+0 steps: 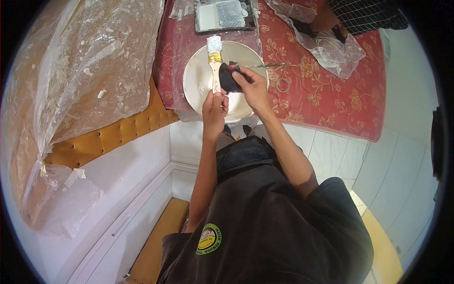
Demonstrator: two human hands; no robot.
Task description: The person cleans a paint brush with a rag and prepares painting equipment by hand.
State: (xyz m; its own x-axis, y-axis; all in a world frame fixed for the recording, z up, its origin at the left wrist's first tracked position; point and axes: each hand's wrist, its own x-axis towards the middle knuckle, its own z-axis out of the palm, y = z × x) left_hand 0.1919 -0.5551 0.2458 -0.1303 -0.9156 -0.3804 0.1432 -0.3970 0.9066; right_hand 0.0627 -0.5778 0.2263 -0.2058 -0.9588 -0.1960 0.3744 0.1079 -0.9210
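Note:
Pinched upright by the end of its handle, a paintbrush [215, 71] with white paint on its bristles is held in my left hand [214, 113]. My right hand [254, 90] is closed on a black cloth [229, 81] with a bit of red on it, right beside the brush handle. Both hands are over a large round white bucket [195, 85], whose inside is pale with paint. A thin stick [276, 64] reaches out from behind my right hand across the bucket's right rim.
A paint tray [206, 16] with white paint stands beyond the bucket on a red floral mattress [321, 102]. Another person's sleeved arm [369, 14] reaches over a plastic sheet [343, 57] at upper right. Paint-spotted plastic [104, 52] covers the left side above a tufted mustard panel [109, 135].

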